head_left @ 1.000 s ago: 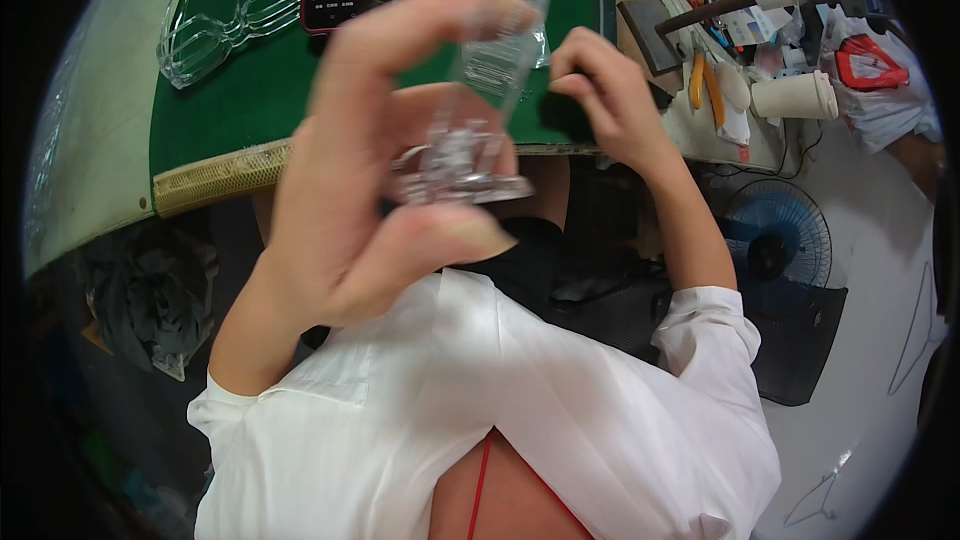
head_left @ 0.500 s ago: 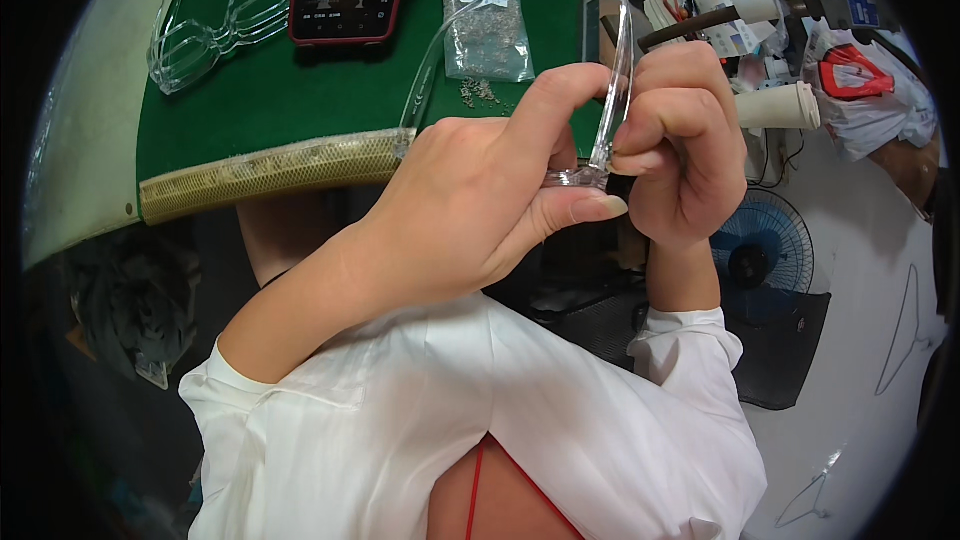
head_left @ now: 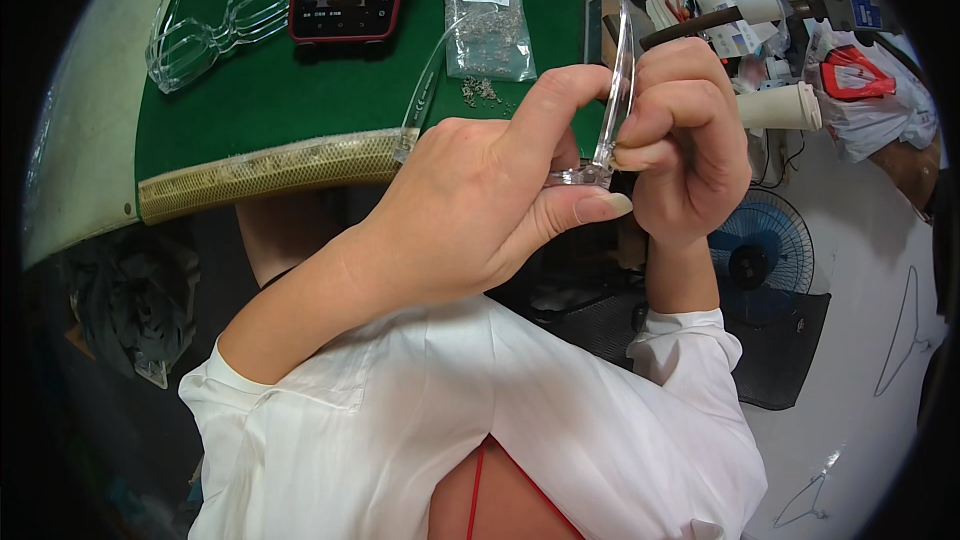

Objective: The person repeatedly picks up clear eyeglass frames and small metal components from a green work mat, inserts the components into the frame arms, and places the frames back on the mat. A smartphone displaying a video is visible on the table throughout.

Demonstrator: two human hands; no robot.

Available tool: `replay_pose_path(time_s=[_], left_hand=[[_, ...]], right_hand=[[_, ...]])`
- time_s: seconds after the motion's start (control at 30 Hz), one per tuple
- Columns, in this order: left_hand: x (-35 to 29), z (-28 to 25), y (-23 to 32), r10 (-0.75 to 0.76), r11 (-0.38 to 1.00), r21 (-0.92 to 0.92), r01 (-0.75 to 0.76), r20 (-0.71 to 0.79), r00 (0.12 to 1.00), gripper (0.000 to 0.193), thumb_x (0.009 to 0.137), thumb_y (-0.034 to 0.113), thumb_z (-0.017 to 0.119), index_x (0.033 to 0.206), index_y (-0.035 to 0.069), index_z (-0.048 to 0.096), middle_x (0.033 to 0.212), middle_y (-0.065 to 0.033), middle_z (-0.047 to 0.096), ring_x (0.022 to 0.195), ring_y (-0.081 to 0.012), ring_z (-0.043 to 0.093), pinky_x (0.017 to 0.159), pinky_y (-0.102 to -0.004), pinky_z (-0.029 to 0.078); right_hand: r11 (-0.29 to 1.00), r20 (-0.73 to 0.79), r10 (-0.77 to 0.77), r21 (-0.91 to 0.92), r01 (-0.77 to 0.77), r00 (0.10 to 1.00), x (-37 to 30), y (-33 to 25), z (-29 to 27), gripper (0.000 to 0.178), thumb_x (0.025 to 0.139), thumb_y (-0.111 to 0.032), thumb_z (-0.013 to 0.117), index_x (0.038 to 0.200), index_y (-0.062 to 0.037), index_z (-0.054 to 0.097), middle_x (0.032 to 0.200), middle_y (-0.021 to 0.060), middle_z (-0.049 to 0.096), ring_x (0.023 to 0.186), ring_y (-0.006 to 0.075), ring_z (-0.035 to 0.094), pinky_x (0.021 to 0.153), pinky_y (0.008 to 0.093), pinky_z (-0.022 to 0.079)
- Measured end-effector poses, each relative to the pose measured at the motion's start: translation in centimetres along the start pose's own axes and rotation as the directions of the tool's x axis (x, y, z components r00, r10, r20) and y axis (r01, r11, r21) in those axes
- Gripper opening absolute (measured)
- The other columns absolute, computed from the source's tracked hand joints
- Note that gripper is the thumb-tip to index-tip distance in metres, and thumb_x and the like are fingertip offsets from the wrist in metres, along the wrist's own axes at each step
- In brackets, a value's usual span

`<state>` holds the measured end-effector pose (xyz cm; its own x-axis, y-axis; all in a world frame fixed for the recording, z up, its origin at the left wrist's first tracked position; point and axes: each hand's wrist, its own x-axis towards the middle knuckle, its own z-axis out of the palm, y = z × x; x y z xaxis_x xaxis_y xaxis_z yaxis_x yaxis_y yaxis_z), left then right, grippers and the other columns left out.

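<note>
My left hand (head_left: 470,195) is closed on a pair of clear plastic eyeglasses (head_left: 582,177), gripping the front between thumb and fingers. One temple stands upward by the right hand; the other rises on the left, over the green table mat. At the hinge of the right temple, the thumb and fingertips of my right hand (head_left: 690,140) are pinched together. Whatever is between them is too small to make out. Beyond the left hand lies a little heap of tiny metal parts (head_left: 482,92), beside a clear plastic bag (head_left: 490,35) of similar pieces with a white label.
Another clear eyeglass frame (head_left: 225,30) rests on the green mat (head_left: 230,120) at the far left, near a phone (head_left: 345,0) in a red case. A metal bench tool (head_left: 840,5) stands at the far right. Below it are a white bag (head_left: 865,100) and a blue fan (head_left: 765,250).
Both hands and the eyeglasses have shifted very slightly to the right. The grip of the left hand and the pinch of the right look the same.
</note>
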<state>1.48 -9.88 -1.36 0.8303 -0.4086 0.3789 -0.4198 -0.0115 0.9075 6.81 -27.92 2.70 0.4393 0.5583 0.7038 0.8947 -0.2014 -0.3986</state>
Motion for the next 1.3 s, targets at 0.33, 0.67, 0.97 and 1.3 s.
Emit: replay_pose_path(time_s=[0.33, 0.67, 0.97, 1.3], left_hand=[[0.0, 0.1, 0.1, -0.049, 0.995, -0.083, 0.051, 0.026, 0.998, 0.064, 0.088, 0.029, 0.059, 0.136, 0.0, 0.028, 0.087, -0.0124, 0.064, 0.08, -0.0187, 0.064, 0.074, -0.0279, 0.049], [0.0, 0.5, -0.5, -0.062, 0.913, -0.401, 0.08, 0.058, 0.996, 0.067, 0.092, 0.035, 0.054, 0.138, -0.002, 0.023, 0.089, -0.0092, 0.057, 0.075, -0.0124, 0.057, 0.067, -0.0235, 0.047], [0.2, 0.0, -0.2, -0.05, 0.968, -0.246, 0.056, 0.032, 0.998, 0.069, 0.091, 0.039, 0.056, 0.137, -0.002, 0.025, 0.094, -0.0101, 0.059, 0.078, -0.0133, 0.06, 0.069, -0.0249, 0.05], [0.2, 0.3, -0.6, -0.021, 0.967, -0.254, 0.018, -0.01, 1.0, 0.066, 0.092, 0.036, 0.055, 0.137, -0.002, 0.025, 0.094, -0.0094, 0.06, 0.079, -0.013, 0.059, 0.07, -0.0247, 0.049]], right_hand=[[0.999, -0.009, -0.01, 0.034, 0.01, 1.0, 0.1, 0.0, -0.3, 0.016, 0.07, -0.012, 0.073, 0.076, -0.0012, 0.063, 0.077, 0.0067, 0.054, 0.068, 0.0166, 0.052, 0.055, 0.024, 0.04], [1.0, -0.065, 0.011, 0.014, -0.01, 0.998, 0.2, -0.4, 0.4, 0.016, 0.074, -0.016, 0.07, 0.076, -0.0026, 0.062, 0.076, 0.006, 0.053, 0.072, 0.0182, 0.049, 0.061, 0.0266, 0.04], [0.997, -0.082, 0.024, 0.074, -0.018, 0.996, 0.0, -0.5, 0.7, 0.016, 0.072, -0.014, 0.071, 0.075, -0.0018, 0.062, 0.077, 0.0067, 0.054, 0.072, 0.0176, 0.049, 0.062, 0.0259, 0.04], [0.985, -0.113, 0.059, 0.168, -0.04, 0.992, -0.2, -0.3, 0.8, 0.019, 0.068, -0.011, 0.074, 0.08, -0.0008, 0.065, 0.08, 0.0068, 0.054, 0.07, 0.0159, 0.049, 0.06, 0.0244, 0.04]])
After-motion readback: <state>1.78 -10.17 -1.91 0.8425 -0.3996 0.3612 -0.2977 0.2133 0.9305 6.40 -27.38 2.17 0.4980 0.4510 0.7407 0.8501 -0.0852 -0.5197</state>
